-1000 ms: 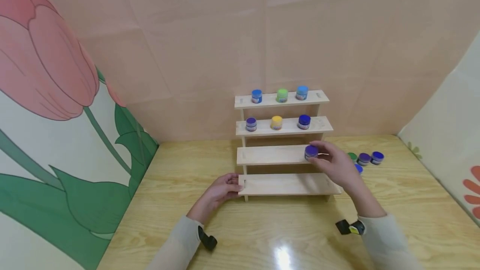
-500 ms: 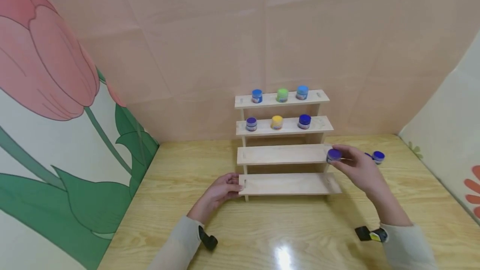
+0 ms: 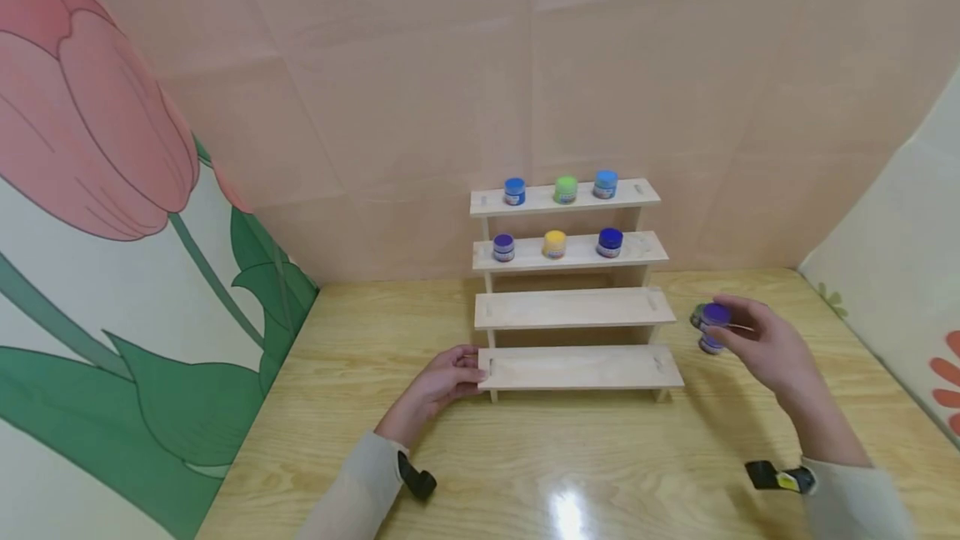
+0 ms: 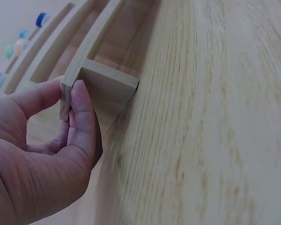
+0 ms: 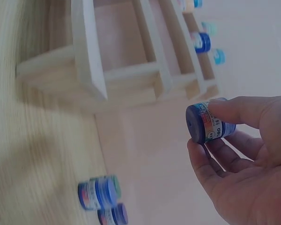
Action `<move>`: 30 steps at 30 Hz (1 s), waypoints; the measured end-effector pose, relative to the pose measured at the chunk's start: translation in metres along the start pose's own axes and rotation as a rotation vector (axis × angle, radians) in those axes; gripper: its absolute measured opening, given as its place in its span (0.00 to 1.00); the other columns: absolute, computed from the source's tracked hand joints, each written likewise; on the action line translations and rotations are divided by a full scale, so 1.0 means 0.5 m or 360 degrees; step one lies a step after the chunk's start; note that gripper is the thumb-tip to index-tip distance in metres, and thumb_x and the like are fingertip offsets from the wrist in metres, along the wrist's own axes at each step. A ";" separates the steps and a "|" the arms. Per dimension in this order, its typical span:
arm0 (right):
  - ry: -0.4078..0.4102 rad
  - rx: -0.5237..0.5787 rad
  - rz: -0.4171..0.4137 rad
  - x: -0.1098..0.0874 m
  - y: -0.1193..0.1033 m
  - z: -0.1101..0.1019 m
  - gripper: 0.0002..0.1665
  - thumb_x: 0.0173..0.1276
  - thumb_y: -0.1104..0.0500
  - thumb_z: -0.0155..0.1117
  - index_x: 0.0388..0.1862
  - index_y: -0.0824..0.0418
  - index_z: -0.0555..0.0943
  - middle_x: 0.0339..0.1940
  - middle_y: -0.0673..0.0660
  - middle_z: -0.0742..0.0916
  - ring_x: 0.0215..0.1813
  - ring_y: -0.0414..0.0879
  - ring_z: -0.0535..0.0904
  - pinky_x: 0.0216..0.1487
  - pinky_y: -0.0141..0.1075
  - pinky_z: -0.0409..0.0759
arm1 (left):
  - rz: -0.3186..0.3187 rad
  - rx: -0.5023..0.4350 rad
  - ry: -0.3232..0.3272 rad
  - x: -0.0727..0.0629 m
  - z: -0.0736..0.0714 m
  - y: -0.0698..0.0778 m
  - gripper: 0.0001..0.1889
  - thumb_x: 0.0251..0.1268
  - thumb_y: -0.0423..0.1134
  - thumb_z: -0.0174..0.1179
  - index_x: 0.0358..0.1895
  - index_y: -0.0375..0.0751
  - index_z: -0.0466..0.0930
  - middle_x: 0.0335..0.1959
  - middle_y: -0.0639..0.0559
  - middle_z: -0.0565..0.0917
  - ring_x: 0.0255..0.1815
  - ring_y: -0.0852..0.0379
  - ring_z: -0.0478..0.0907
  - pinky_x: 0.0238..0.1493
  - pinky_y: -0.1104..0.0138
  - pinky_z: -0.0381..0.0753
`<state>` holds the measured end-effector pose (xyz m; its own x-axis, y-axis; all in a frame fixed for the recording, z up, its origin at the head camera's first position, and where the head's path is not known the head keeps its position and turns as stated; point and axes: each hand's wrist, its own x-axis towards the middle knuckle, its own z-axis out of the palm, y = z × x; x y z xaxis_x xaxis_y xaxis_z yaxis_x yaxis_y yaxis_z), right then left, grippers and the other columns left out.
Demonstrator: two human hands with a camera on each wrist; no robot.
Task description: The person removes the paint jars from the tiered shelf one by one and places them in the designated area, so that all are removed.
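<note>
A four-tier wooden step rack (image 3: 577, 369) stands on the table. My left hand (image 3: 441, 380) pinches the left end of its lowest board (image 4: 86, 49) between thumb and fingers. To the right of the rack, my right hand (image 3: 772, 352) holds a small purple-lidded paint jar (image 3: 716, 314) by its sides, raised above the table. In the right wrist view that jar (image 5: 210, 123) lies sideways to the camera, its label showing. Beneath it stand a blue paint jar (image 5: 96, 193) and another dark-lidded jar (image 5: 113, 214), with a green one (image 3: 696, 317) partly hidden behind.
On the top tier are a blue jar (image 3: 514, 191), a green jar (image 3: 566, 189) and a light blue jar (image 3: 605, 184). The tier below bears a purple jar (image 3: 503, 247), a yellow jar (image 3: 554, 244) and a dark blue jar (image 3: 610, 242). A pink-beige backdrop (image 3: 397, 123) rises behind.
My right hand has moved right with the purple-lidded jar, from over the third tier to above the loose jars beside the rack. The left hand has stayed at the lowest board.
</note>
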<state>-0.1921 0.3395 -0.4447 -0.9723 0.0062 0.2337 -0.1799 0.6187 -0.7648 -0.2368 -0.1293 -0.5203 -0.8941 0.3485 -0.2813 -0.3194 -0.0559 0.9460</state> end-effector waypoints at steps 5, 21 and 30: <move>-0.0002 -0.0020 0.0072 -0.005 0.020 -0.014 0.36 0.74 0.50 0.64 0.72 0.69 0.68 0.59 0.64 0.79 0.45 0.16 0.70 0.38 0.18 0.78 | -0.0005 0.0002 0.0003 0.000 0.000 0.000 0.29 0.65 0.24 0.62 0.69 0.27 0.66 0.43 0.48 0.80 0.37 0.57 0.81 0.38 0.69 0.85; 0.0013 -0.0144 0.0138 0.001 0.122 -0.041 0.37 0.73 0.51 0.67 0.70 0.72 0.69 0.55 0.64 0.82 0.44 0.15 0.66 0.35 0.18 0.75 | -0.0019 -0.0004 -0.0017 0.000 -0.002 0.000 0.31 0.66 0.25 0.62 0.71 0.28 0.64 0.46 0.46 0.80 0.39 0.56 0.81 0.38 0.69 0.85; 0.0009 -0.0075 0.0151 0.011 0.189 -0.048 0.37 0.72 0.51 0.67 0.68 0.76 0.69 0.45 0.30 0.78 0.44 0.15 0.66 0.35 0.17 0.75 | -0.0025 -0.0017 -0.0015 -0.001 -0.001 0.003 0.29 0.66 0.24 0.61 0.70 0.28 0.64 0.44 0.47 0.80 0.37 0.57 0.81 0.36 0.70 0.85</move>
<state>-0.2107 0.4168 -0.5015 -0.9838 0.0705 0.1651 -0.0799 0.6514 -0.7545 -0.2367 -0.1299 -0.5189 -0.8859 0.3584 -0.2945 -0.3368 -0.0602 0.9397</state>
